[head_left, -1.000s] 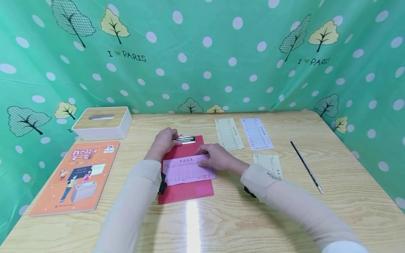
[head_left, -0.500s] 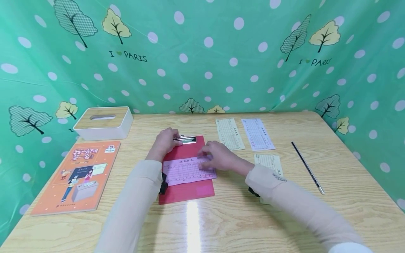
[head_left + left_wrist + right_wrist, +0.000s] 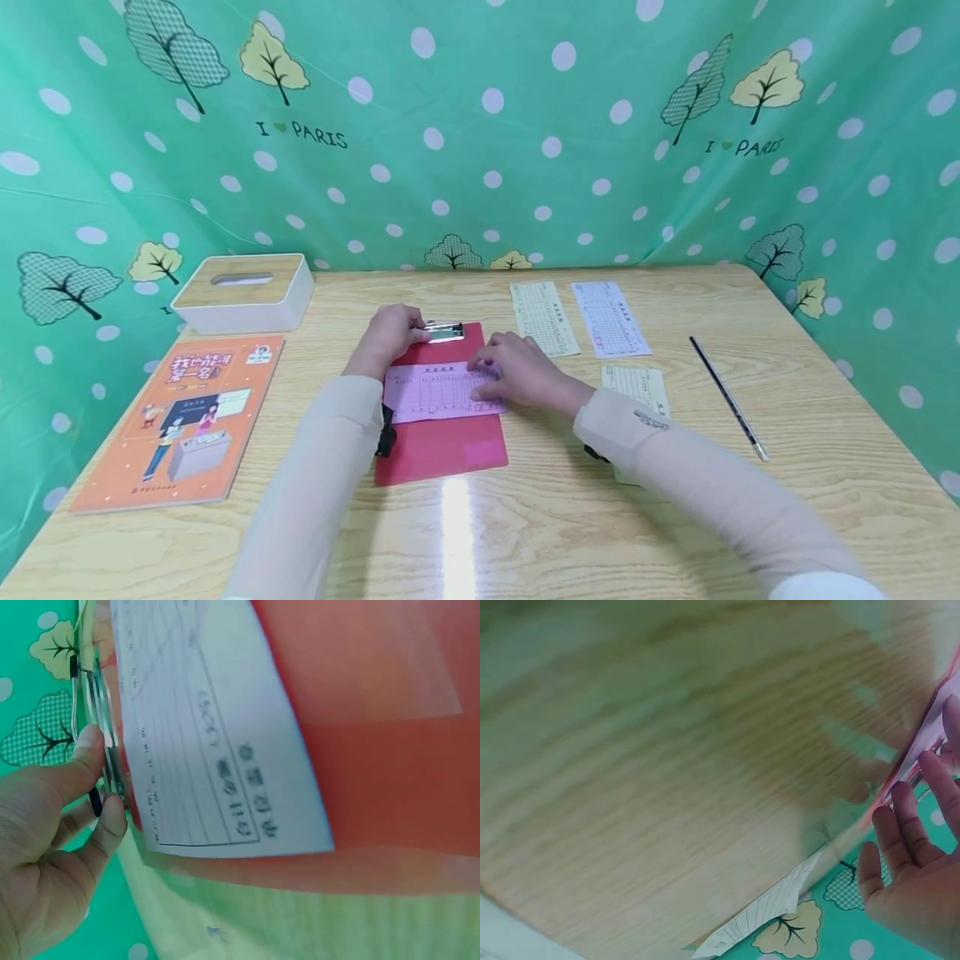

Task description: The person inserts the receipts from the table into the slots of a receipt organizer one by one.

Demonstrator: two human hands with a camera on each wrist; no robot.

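A red clipboard (image 3: 450,454) lies on the table with its metal clip (image 3: 446,332) at the far end. My left hand (image 3: 388,335) grips that clip at its left end; the left wrist view shows thumb and fingertips around the clip (image 3: 105,735). Across the board lies a purple printed form (image 3: 431,392), its upper edge a little below the clip. My right hand (image 3: 528,371) pinches the form at its right side, thumb nearer me and fingers beyond. In the right wrist view the fingers of the right hand (image 3: 922,877) reach the form's edge.
Right of the board lie a pale green form (image 3: 546,317), a lilac form (image 3: 611,318) and another pale green form (image 3: 637,387), partly under the right sleeve. A pencil (image 3: 727,396) is farther right. Leftward are an orange book (image 3: 187,417) and a tissue box (image 3: 247,292).
The purple form has slid up the board toward the clip and lies straighter. My right hand first loosened its fingers, then closed on the form again. The left hand stays at the clip.
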